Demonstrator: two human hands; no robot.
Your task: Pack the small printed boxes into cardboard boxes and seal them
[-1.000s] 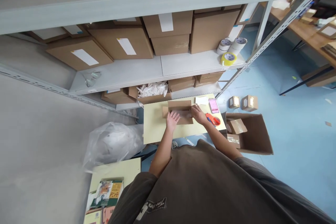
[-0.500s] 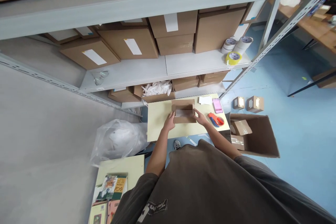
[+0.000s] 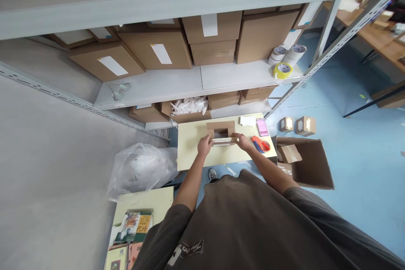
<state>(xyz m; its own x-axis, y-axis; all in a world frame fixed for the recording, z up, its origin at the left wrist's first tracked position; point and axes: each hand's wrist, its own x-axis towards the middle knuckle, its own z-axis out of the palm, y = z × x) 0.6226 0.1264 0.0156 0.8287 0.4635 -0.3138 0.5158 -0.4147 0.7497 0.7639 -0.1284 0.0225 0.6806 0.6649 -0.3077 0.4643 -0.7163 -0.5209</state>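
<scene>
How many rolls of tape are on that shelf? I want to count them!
3. One pale roll and a second pale roll sit side by side on the grey shelf, and a yellow roll sits just in front. Others could be hidden.

Bright, even light from above; soft shadows under the metal shelving point(image 3: 152, 90); wide-angle bowing toward the edges; little blur.

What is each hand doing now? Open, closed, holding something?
Left hand: seems closed, holding the cardboard box.
Right hand: seems closed, holding the same box.
</scene>
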